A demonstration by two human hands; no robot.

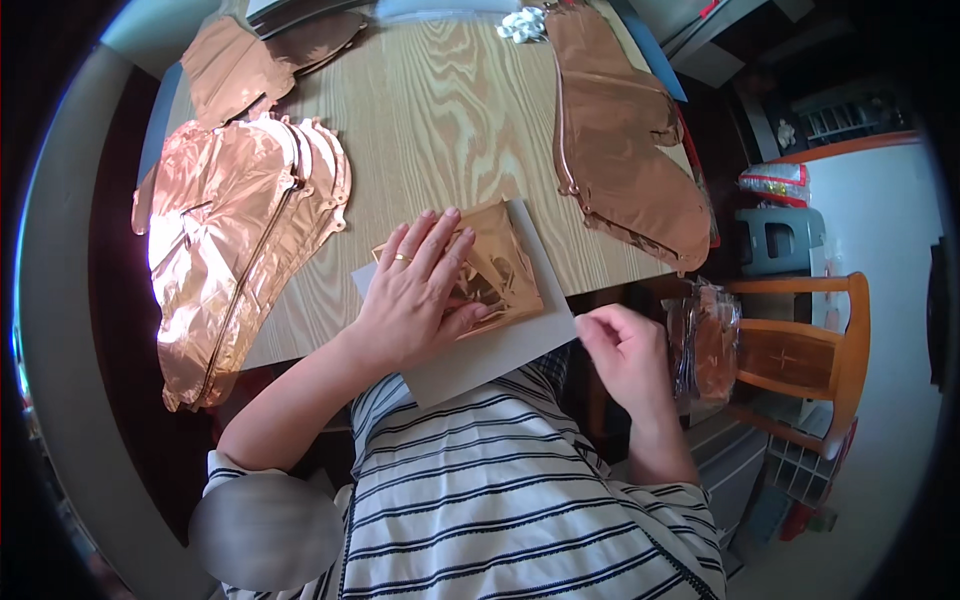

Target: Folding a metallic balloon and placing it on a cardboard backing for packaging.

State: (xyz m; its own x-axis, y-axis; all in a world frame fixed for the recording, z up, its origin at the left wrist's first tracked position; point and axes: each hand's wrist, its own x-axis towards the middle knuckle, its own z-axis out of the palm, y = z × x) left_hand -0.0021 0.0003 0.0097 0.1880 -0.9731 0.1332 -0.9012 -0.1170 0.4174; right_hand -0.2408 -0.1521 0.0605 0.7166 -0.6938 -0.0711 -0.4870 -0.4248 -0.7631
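A: Left hand [415, 285]?
B: Lying flat on one folded copper foil packet [508, 268], fingers released; packet resting atop one grey board [450, 374]. Likely weighing little, creasing easily, sliding; edges suiting a gentle pinch.
A: Right hand [630, 355]?
B: Curling by the board's right corner; can't tell whether it's pinching.
A: Count outward?
B: One desk [440, 110] reaching beyond the board, bearing one right foil heap [625, 130], at least two left foil heaps [215, 235]; layers defying count.

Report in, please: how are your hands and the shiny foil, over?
Left hand flat on folded foil. Foil atop gray card, card overhanging table edge. Right hand by card's corner, contact unclear. Left hand hiding some foil.
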